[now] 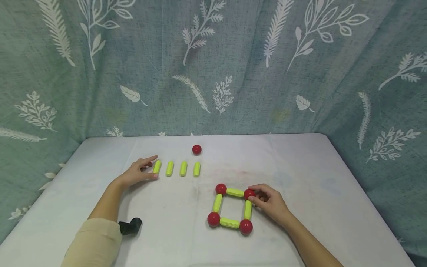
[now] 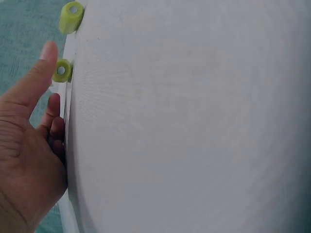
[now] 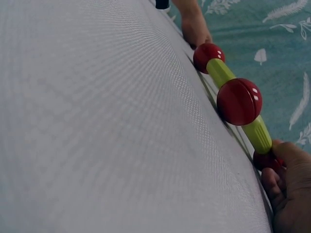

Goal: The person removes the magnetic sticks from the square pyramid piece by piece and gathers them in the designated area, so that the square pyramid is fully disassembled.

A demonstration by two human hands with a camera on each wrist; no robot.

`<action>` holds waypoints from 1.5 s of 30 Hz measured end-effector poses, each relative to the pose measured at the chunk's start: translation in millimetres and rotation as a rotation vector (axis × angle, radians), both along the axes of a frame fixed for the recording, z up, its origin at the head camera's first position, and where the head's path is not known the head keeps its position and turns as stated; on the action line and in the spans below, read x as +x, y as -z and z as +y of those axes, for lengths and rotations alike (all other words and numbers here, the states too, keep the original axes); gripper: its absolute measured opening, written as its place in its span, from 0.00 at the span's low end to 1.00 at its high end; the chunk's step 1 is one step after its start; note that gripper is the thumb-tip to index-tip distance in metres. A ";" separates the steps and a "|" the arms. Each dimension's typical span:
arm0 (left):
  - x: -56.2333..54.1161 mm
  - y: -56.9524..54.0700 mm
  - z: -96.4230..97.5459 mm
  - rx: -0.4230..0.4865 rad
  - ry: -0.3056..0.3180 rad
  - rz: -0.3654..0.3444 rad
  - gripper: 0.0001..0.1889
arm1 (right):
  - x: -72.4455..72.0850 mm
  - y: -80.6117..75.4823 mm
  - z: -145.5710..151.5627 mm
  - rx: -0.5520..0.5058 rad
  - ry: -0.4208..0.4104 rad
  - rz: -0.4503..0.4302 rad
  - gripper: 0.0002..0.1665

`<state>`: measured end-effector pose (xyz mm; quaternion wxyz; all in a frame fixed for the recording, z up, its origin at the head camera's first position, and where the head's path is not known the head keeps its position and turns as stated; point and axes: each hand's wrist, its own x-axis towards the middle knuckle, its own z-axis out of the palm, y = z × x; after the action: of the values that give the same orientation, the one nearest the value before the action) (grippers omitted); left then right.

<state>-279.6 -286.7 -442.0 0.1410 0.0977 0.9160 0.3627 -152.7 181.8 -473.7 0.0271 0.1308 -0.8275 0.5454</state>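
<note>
On the white table lies a square frame of yellow-green rods [image 1: 229, 223] with a red ball [image 1: 214, 219] at each corner. My right hand [image 1: 271, 204] pinches the far right corner ball [image 1: 249, 194] between thumb and fingers; in the right wrist view that ball [image 3: 267, 160] is partly hidden by the hand. At the left, my left hand [image 1: 140, 172] reaches around the leftmost loose rod [image 1: 157, 167], thumb at its near end and forefinger past its far end. In the left wrist view the thumb stands beside a rod [image 2: 62, 71] whose round end shows.
More loose yellow-green rods [image 1: 183, 168] lie in a row right of my left hand. One loose red ball [image 1: 197, 150] sits behind them, near the table's back edge. A black strap piece [image 1: 131, 226] sticks out at the left sleeve. Leaf-patterned green cloth [image 1: 200, 74] hangs around the table.
</note>
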 end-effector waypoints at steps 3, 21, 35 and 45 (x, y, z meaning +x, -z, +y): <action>4.8 2.8 -4.3 0.083 -0.024 0.039 0.43 | 0.3 -1.1 -2.0 -0.007 0.003 -0.015 0.19; 65.9 15.2 11.2 0.297 -0.106 0.209 0.30 | 1.7 0.0 -0.2 0.006 0.015 -0.021 0.18; 81.6 12.9 52.6 0.449 0.066 0.206 0.29 | 2.7 -2.6 -3.3 0.012 0.013 -0.005 0.18; 85.7 19.9 91.3 0.418 0.210 0.174 0.28 | 1.7 -0.4 -2.3 0.001 0.018 -0.015 0.17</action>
<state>-193.8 -195.4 -461.9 0.0752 0.2503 0.8147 0.5177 -151.0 179.5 -473.3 0.0256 0.1190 -0.8292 0.5455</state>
